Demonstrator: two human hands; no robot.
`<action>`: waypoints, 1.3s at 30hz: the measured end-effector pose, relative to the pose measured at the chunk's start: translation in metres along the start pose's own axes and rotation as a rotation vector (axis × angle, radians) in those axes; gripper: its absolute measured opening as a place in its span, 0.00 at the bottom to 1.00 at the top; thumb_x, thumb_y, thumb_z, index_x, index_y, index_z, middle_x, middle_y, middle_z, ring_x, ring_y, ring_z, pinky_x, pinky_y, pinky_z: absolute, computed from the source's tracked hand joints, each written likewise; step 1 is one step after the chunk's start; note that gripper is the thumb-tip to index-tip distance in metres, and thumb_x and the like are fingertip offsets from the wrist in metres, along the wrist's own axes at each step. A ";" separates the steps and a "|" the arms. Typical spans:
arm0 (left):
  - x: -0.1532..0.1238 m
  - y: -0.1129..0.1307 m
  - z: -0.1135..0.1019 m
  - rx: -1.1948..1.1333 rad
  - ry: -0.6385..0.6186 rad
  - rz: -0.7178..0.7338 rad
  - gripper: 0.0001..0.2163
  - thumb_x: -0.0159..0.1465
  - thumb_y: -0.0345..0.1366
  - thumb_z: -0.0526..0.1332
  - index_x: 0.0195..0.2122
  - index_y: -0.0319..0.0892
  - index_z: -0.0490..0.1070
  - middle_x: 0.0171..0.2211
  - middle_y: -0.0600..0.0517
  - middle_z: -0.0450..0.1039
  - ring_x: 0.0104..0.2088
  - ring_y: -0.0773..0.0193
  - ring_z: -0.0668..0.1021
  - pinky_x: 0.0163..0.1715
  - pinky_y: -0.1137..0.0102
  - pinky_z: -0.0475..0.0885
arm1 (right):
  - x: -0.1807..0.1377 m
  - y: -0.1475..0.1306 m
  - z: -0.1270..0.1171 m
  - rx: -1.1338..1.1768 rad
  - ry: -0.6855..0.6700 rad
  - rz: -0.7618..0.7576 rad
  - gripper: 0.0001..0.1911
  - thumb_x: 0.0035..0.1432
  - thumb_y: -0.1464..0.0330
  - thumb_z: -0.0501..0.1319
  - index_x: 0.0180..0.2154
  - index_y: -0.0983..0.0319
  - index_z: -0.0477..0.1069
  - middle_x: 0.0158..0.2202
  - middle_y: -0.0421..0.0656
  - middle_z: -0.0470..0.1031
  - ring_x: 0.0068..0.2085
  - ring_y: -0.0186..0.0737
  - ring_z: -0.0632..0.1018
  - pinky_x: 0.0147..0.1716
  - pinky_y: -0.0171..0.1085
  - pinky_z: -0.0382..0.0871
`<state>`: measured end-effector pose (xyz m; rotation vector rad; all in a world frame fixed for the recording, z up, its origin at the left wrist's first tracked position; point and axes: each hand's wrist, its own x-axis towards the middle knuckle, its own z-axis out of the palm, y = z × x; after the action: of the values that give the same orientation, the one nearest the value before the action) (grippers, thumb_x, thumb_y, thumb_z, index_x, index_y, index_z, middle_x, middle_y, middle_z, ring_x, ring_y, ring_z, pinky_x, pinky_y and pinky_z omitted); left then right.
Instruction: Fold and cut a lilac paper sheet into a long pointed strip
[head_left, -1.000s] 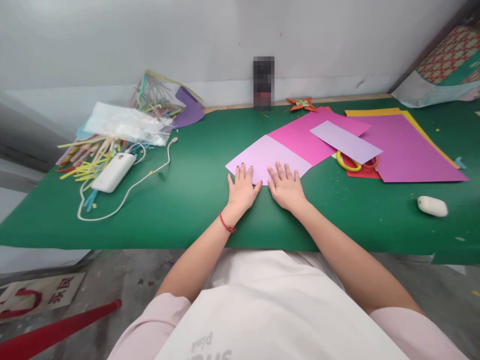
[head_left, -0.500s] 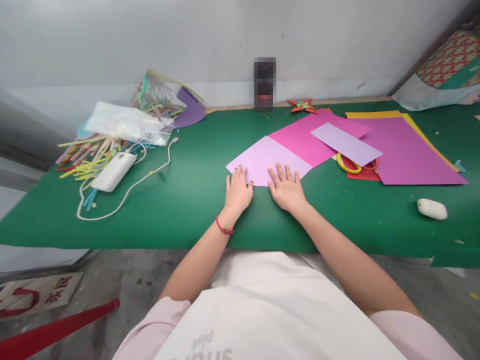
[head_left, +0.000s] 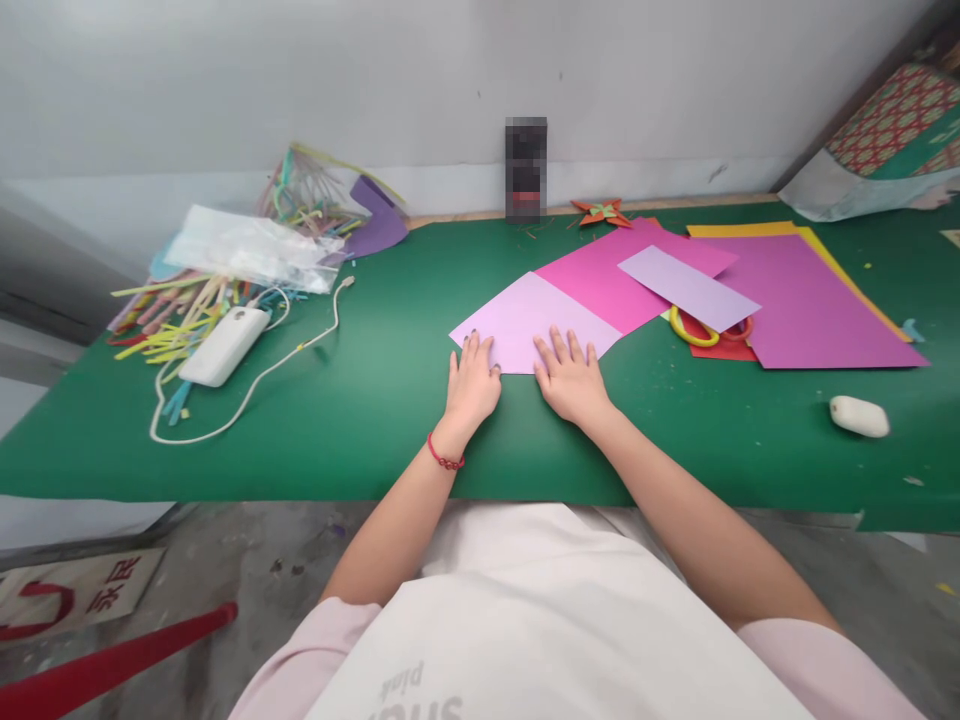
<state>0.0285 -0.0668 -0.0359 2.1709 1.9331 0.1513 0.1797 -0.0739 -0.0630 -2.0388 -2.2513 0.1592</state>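
Pale lilac sheet (head_left: 529, 318) lies flat on green table (head_left: 390, 400), straight ahead of the person, under the fingers of both hands; palms sit nearer the body, past the paper's near edge, over the green. Left hand (head_left: 472, 383): flat, nothing gripped, fingers nearly together, fingertips on the sheet's left near part, thumb by the near edge. Red bracelet (head_left: 445, 460) on that wrist. Right hand (head_left: 573, 382): flat, nothing gripped, fingers fanned wide on the sheet's right near part, pointing away from the body. Bit of near edge shows between the two thumbs, running straight. How hard either hand presses, cannot tell. Sheet's far right edge meets bright pink sheet (head_left: 592, 285); overlap or just touching, cannot tell. Narrow lilac strip (head_left: 688, 288) lies across the pink one, yellow loop (head_left: 685, 333) and red loop poking out at its near side, red paper (head_left: 721, 351) below them. Further right, large purple sheet (head_left: 832, 305) over yellow sheet (head_left: 750, 231). White case (head_left: 859, 416) near the right end. Orange star (head_left: 602, 212) at the back by the wall. Left side, well apart from hands: white power bank (head_left: 225, 346), white cable (head_left: 251, 395), clear plastic bag (head_left: 247, 245), pile of coloured strips (head_left: 169, 340).
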 end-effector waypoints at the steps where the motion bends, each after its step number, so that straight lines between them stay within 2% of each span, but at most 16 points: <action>1: 0.000 0.000 -0.001 0.010 -0.002 0.007 0.24 0.66 0.32 0.46 0.64 0.39 0.53 0.67 0.44 0.47 0.67 0.58 0.52 0.64 0.56 0.50 | 0.000 0.000 -0.001 -0.011 -0.009 0.005 0.28 0.66 0.60 0.40 0.66 0.56 0.50 0.69 0.44 0.46 0.67 0.52 0.51 0.62 0.59 0.44; 8: 0.000 -0.003 -0.003 0.007 -0.014 0.011 0.23 0.67 0.36 0.47 0.64 0.42 0.54 0.68 0.44 0.46 0.67 0.55 0.51 0.64 0.50 0.47 | -0.001 -0.003 -0.006 -0.039 -0.028 0.013 0.28 0.67 0.61 0.40 0.66 0.57 0.49 0.69 0.44 0.46 0.67 0.52 0.51 0.62 0.58 0.45; 13: -0.001 -0.008 -0.002 -0.036 -0.022 -0.017 0.24 0.67 0.35 0.47 0.65 0.41 0.52 0.68 0.45 0.45 0.67 0.57 0.50 0.65 0.52 0.43 | -0.003 -0.005 -0.009 -0.059 -0.057 0.025 0.28 0.67 0.61 0.39 0.66 0.57 0.48 0.69 0.44 0.44 0.68 0.50 0.50 0.63 0.56 0.44; 21: 0.003 -0.008 -0.001 -0.003 -0.046 0.001 0.23 0.66 0.31 0.47 0.64 0.47 0.55 0.68 0.45 0.44 0.67 0.55 0.50 0.63 0.48 0.47 | -0.001 -0.002 -0.004 -0.024 -0.021 0.004 0.28 0.67 0.61 0.39 0.66 0.57 0.49 0.69 0.45 0.45 0.67 0.52 0.50 0.62 0.59 0.44; 27: 0.007 -0.013 0.000 0.012 -0.074 0.005 0.24 0.66 0.31 0.47 0.64 0.50 0.54 0.68 0.46 0.43 0.67 0.55 0.50 0.63 0.47 0.48 | -0.001 -0.004 -0.007 -0.025 -0.033 0.024 0.28 0.67 0.61 0.40 0.66 0.57 0.50 0.69 0.44 0.45 0.68 0.51 0.50 0.63 0.57 0.44; 33: 0.009 -0.016 -0.003 -0.022 -0.116 0.003 0.25 0.66 0.29 0.47 0.64 0.50 0.55 0.69 0.46 0.41 0.67 0.56 0.48 0.63 0.49 0.46 | -0.001 -0.004 -0.007 -0.037 -0.041 0.023 0.28 0.67 0.60 0.39 0.66 0.56 0.49 0.69 0.43 0.45 0.68 0.51 0.50 0.63 0.58 0.44; 39: 0.009 -0.024 0.000 -0.031 -0.088 0.042 0.25 0.65 0.27 0.47 0.63 0.49 0.57 0.68 0.47 0.44 0.67 0.56 0.50 0.63 0.49 0.48 | -0.001 -0.004 -0.010 -0.026 -0.060 0.028 0.28 0.67 0.61 0.39 0.66 0.57 0.48 0.69 0.44 0.44 0.68 0.50 0.50 0.63 0.57 0.43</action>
<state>0.0068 -0.0555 -0.0419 2.1619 1.8262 0.0903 0.1769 -0.0757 -0.0526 -2.1073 -2.2714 0.1972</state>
